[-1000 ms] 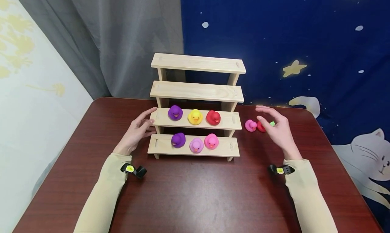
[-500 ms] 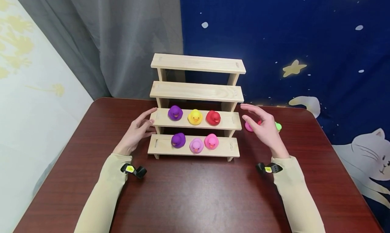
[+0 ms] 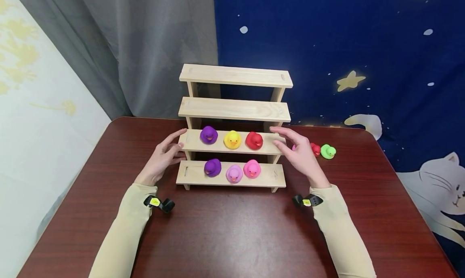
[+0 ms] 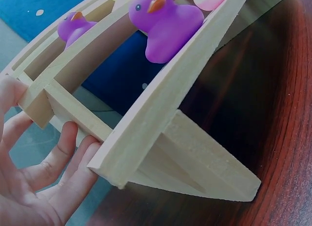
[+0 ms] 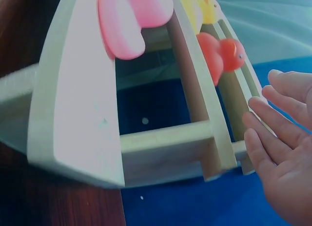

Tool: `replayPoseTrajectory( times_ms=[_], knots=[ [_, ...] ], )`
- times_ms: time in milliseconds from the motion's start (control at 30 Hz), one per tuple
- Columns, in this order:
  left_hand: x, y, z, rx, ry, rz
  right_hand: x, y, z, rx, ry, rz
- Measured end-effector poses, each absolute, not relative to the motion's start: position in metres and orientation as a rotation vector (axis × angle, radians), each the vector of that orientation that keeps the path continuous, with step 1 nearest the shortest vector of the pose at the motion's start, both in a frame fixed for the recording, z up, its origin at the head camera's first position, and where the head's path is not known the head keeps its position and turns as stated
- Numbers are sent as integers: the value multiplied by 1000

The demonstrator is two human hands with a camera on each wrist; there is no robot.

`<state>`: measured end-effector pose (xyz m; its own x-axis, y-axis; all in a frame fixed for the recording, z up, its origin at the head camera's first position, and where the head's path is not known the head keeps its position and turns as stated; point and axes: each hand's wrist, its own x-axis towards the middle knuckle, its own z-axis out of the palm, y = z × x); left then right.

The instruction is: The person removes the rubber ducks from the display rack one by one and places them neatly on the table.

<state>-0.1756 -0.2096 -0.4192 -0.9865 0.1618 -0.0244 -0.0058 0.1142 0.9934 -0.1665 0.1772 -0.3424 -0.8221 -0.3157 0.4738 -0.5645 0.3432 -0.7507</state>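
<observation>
A four-step wooden display rack (image 3: 232,110) stands on the table. Its second step from the bottom bears a purple duck (image 3: 208,135), a yellow duck (image 3: 232,140) and a red duck (image 3: 254,140). On the lowest step sit another purple duck (image 3: 212,167), a lilac duck (image 3: 234,174) and a pink duck (image 3: 252,169). My left hand (image 3: 162,159) touches the rack's left end, fingers loosely bent against the wood (image 4: 105,155). With nothing in it, my right hand (image 3: 299,154) hovers at the second step's right end, fingers extended beside the red duck (image 5: 214,57).
Right of the rack, a green duck (image 3: 328,152) and a red duck (image 3: 315,149) lie on the dark red table (image 3: 232,229); a pink one there is mostly hidden behind my right hand. A grey curtain (image 3: 163,47) and blue starry cloth (image 3: 308,47) hang behind.
My right hand has moved left, from over the loose ducks to the second step's right end, uncovering the green duck. My left hand and the ducks on the rack have stayed put.
</observation>
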Motion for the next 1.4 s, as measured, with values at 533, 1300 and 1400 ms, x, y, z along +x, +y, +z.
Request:
replayPoseTrajectory(
  times_ms=[533,1300,1400],
  knots=[
    [-175,-210,-420,163,2232,2024,-167,151,-345,812,-2433,1634],
    [-177,-211,-425,182,2229,2046,-162,153,-346,703,-2418,1671],
    [-177,-211,-425,183,2228,2048,-160,156,-345,681,-2408,1693]
  ],
)
